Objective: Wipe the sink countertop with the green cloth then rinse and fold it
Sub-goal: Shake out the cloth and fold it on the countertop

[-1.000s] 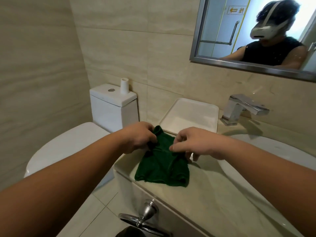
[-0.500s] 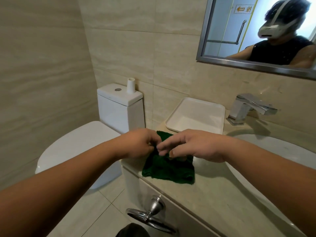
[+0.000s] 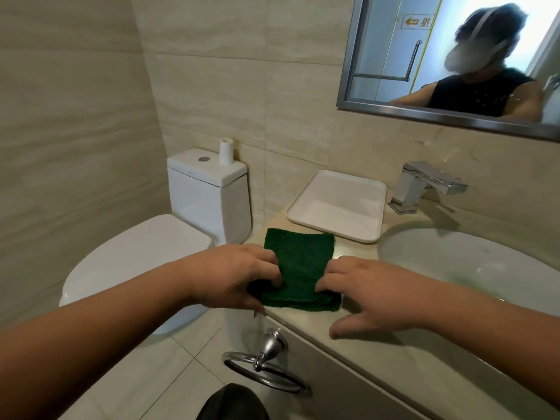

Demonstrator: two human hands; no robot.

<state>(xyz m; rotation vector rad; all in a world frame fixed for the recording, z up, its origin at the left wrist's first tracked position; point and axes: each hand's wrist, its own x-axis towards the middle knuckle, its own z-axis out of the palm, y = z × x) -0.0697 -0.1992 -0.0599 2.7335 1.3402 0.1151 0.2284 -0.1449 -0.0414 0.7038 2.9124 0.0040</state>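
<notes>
Lying folded flat on the counter [image 3: 378, 353] just in front of the white tray [image 3: 330, 230], the green cloth [image 3: 300, 262] is pinched at its near left corner by the curled left hand [image 3: 236, 274] and touched at its right edge by the spread, nearly straight right hand [image 3: 372, 289]. It is judged soft, light, limp and likely damp. A pinch at the corners or the folded edge is advised, since the layers may slide apart.
</notes>
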